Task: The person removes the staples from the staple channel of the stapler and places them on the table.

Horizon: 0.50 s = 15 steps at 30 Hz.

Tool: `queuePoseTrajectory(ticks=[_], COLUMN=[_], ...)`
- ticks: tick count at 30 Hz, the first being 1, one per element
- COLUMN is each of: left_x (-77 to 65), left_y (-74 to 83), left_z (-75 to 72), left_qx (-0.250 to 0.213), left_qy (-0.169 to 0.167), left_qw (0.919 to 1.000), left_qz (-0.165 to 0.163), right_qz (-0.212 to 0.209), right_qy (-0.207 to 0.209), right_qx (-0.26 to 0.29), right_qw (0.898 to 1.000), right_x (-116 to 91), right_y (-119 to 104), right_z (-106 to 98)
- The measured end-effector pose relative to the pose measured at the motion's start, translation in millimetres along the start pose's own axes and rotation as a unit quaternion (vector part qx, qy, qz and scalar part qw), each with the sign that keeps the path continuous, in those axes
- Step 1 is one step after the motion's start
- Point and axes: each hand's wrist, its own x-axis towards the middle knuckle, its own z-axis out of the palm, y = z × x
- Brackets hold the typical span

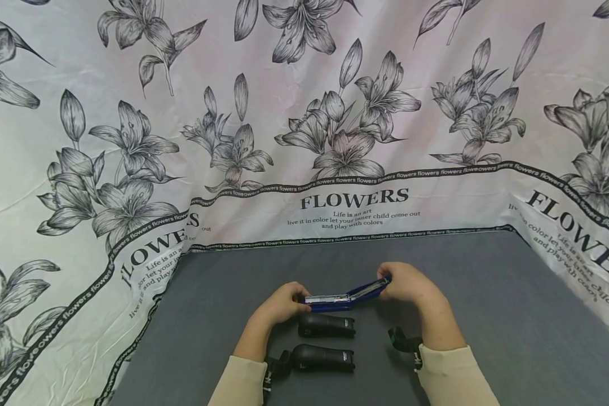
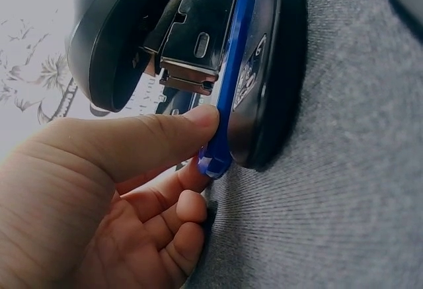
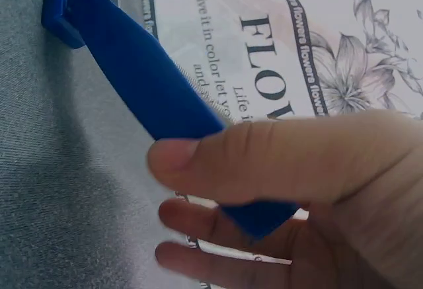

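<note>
A blue stapler (image 1: pixel 330 308) is spread wide open, its metal staple channel showing between the two hands. My left hand (image 1: pixel 283 304) pinches the left end of its lower part between thumb and fingers. At the other end, my right hand (image 1: pixel 405 283) grips the tip of the raised blue arm (image 3: pixel 142 84), which slants up to the right. Two black staplers lie closer to me, one black stapler (image 1: pixel 326 326) just below the blue one and another black stapler (image 1: pixel 323 360) in front of it. In the left wrist view a black stapler's base (image 2: pixel 281 71) partly hides the blue one.
Grey cloth (image 1: pixel 223 287) covers the table. A white flower-printed curtain (image 1: pixel 355 208) hangs along the back and both sides. Black wrist straps with cameras (image 1: pixel 279 366) sit at both sleeves, the left one close to the front black stapler.
</note>
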Motion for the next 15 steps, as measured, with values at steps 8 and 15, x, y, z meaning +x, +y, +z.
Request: queuePoseTrajectory(ticks=[8,15], left_x=[0.2,0.0], left_y=[-0.8,-1.9], left_z=[0.2,0.1], left_qx=[-0.001,0.010], left_qy=[-0.001,-0.001], left_qw=[1.0000,0.9999], left_qz=[0.004,0.002], right_qz=[0.054,0.064], right_qy=[-0.036,-0.038], right_qx=[-0.003,-0.007], right_qw=[0.998,0.997], right_x=[-3.1,-4.6], right_y=[3.0,-2.6], right_z=[6.2,7.5])
